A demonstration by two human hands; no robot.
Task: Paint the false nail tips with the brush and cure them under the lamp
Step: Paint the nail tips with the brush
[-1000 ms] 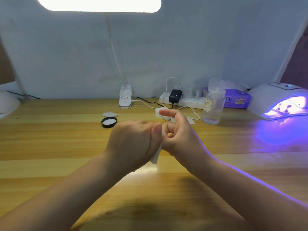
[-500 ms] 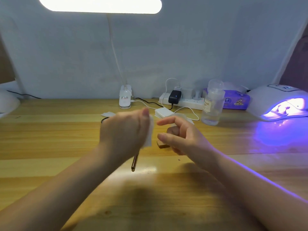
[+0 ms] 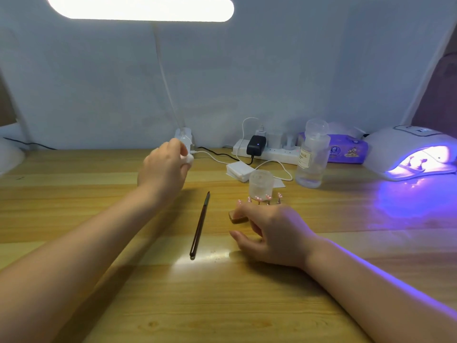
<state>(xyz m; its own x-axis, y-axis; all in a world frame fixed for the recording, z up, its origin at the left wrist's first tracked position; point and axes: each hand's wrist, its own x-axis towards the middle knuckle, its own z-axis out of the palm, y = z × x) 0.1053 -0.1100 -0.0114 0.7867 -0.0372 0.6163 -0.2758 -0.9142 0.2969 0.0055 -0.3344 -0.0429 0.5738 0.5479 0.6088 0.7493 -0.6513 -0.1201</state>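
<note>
The dark brush (image 3: 199,226) lies on the wooden table (image 3: 99,219), tip pointing away from me, with no hand on it. My left hand (image 3: 164,167) is stretched to the back left and pinches a small white wipe (image 3: 188,158). My right hand (image 3: 269,231) rests over a small brown stand (image 3: 238,218), fingers on it. Pink false nail tips (image 3: 265,198) stick up on pins just beyond my fingers. A small clear jar (image 3: 261,183) stands behind them. The curing lamp (image 3: 411,154) glows violet at the far right, with nail tips inside.
A stack of white wipes (image 3: 238,170) lies by a clear pump bottle (image 3: 312,157). A power strip (image 3: 267,151) with chargers and cables runs along the back wall, beside a purple tissue pack (image 3: 346,151). A desk light's base (image 3: 184,137) stands behind my left hand.
My hands have parted. The brush dropped from them and now lies on the table. My left hand carried the wipe toward the back left; my right hand lowered onto the nail stand.
</note>
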